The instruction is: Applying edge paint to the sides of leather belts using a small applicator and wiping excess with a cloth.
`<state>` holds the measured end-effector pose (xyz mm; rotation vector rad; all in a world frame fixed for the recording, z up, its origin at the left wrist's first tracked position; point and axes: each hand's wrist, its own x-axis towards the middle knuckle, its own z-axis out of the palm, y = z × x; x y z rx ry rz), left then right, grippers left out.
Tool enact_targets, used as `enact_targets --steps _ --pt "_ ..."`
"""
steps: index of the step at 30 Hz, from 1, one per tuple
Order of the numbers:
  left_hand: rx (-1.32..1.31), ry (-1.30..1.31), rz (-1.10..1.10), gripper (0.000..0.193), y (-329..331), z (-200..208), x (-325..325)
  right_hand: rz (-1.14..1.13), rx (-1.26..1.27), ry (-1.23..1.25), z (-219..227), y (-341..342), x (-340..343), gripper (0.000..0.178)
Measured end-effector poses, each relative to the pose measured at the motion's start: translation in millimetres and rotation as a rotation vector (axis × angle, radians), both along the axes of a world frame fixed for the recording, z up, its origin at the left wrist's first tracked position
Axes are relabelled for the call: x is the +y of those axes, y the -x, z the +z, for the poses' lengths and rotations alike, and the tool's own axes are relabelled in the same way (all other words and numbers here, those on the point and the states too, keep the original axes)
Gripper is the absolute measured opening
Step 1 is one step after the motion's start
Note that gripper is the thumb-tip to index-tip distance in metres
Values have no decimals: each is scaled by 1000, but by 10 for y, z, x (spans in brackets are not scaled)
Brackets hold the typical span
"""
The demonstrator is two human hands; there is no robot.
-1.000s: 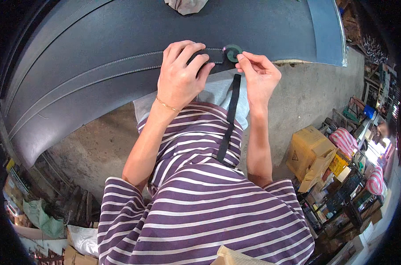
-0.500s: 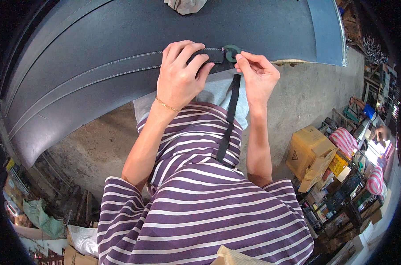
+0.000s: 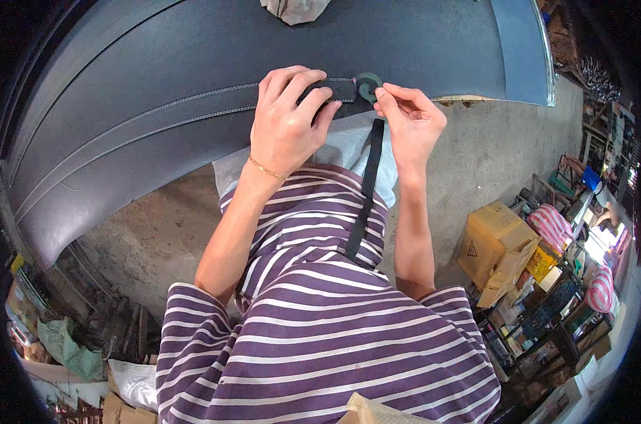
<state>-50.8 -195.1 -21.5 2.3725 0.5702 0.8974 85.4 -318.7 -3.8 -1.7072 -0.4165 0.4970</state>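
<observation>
A long dark strap with pale stitching along both edges runs across a dark sheet-covered table from the left. My left hand curls over the strap near its end, fingers bent around it. At that end sits a dark green, ring-shaped piece. My right hand pinches the ring's right edge between thumb and fingers. Below the ring, a narrow black band hangs down over my striped shirt. How the band joins the ring cannot be made out.
A crumpled pale bundle lies at the table's far edge. On the right stand a cardboard box, pink-striped bags and cluttered shelving. Bags and a green cloth lie at lower left, beside concrete floor.
The ring has turned slightly and shifted a little to the left in my right fingers. My left hand stays almost still on the strap.
</observation>
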Motion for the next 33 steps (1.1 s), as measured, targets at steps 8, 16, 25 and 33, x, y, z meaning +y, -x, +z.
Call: enact_targets --steps 8,16,25,33 --pt "-6 0 1 20 -12 3 -4 -18 37 -30 -5 -16 -4 11" --pt "-3 -6 4 21 -10 -6 -2 11 16 -26 -19 -23 -6 11" --pt "0 -7 7 20 -13 19 -8 4 25 -37 -35 -22 -9 12" --pt "-28 -21 -7 22 -31 -33 -7 -13 28 -37 -40 -15 5 12"
